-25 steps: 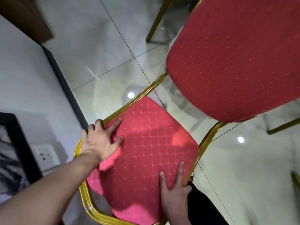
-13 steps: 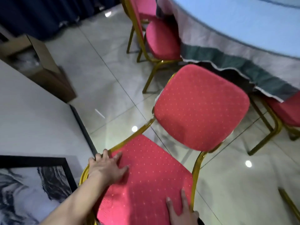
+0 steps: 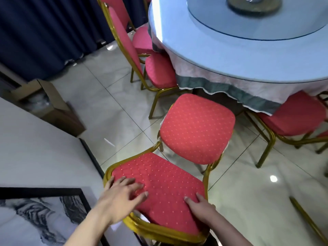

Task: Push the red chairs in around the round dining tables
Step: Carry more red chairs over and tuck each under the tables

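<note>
Since a second ago the red chair [image 3: 195,128] has slid toward the round surface [image 3: 248,55]; left hand [image 3: 122,194] and right hand [image 3: 199,205] press spread fingers [image 3: 140,186] on its backrest [image 3: 159,189]

No readable text, label, brand or number anywhere.

Both arms reach forward; left hand [image 3: 122,194] and right hand [image 3: 199,204] lie flat, fingers [image 3: 140,186] spread.
</note>
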Demonstrator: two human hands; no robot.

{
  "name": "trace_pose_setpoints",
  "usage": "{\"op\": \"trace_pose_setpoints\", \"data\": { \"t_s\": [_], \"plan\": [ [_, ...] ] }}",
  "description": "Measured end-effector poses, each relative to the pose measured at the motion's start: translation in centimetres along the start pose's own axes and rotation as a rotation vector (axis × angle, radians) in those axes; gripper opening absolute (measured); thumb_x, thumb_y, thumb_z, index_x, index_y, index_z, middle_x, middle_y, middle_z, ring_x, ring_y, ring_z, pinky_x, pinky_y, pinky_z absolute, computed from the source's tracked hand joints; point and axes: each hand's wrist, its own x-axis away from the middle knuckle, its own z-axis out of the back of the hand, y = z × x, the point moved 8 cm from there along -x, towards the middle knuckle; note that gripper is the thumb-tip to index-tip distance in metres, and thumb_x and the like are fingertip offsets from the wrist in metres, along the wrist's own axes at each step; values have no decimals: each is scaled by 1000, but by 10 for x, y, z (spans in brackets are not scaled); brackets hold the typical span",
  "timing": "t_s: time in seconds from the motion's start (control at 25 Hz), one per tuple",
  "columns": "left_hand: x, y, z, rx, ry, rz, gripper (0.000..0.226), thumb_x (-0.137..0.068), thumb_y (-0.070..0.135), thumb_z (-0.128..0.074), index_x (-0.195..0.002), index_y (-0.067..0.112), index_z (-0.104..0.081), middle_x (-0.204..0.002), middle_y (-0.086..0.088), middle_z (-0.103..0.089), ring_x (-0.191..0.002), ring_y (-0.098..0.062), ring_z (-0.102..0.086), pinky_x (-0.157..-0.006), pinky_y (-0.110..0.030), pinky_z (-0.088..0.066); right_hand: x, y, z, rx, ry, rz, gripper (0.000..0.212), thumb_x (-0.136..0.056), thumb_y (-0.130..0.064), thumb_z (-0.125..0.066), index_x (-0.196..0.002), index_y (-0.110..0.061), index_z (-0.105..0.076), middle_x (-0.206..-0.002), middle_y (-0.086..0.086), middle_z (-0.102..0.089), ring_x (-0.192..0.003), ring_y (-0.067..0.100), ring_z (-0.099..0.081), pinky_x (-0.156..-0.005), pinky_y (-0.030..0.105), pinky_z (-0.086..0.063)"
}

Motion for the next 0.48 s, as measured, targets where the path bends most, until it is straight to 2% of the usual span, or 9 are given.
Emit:
{"op": "trace_pose_setpoints", "data": {
  "t_s": [0.12,0.24,0.36,0.48],
  "plan": [
    [28,21,15,-13,239,-83,76,-84,87,0,-138,59,-46,-157,23,-34,-152,-6,-14,-125,-42,4,17,-4,25,-65,64,30,83,-92,-74,-47,-161,-32,-26,-161,12,-33,-147,33,-35,-120,40,-31],
    [26,34,34,111,397,-101,69,-90,82,-8,-138,55,-49,-153,18,-42,-151,-9,-20,-126,-42,-2,36,-22,50,47,137,91,80,-92,-78,-38,-158,-34,-33,-161,8,-35,-146,32,-37,-120,43,-31],
    [9,49,55,186,486,-106,69,-90,80,-11,-143,51,-45,-151,11,-47,-150,-14,-25,-127,-42,-3,74,-60,63,139,237,354,81,-87,-87,-21,-153,-43,-40,-161,-3,-36,-147,23,-34,-120,45,-26],
    [-12,68,82,216,517,-138,67,-92,76,-16,-152,50,-30,-153,7,-45,-152,-17,-21,-127,-42,-3,111,-89,58,176,278,635,96,-77,-94,0,-154,-48,-32,-156,-14,-41,-144,11,-33,-121,43,-19]
  ]
}}
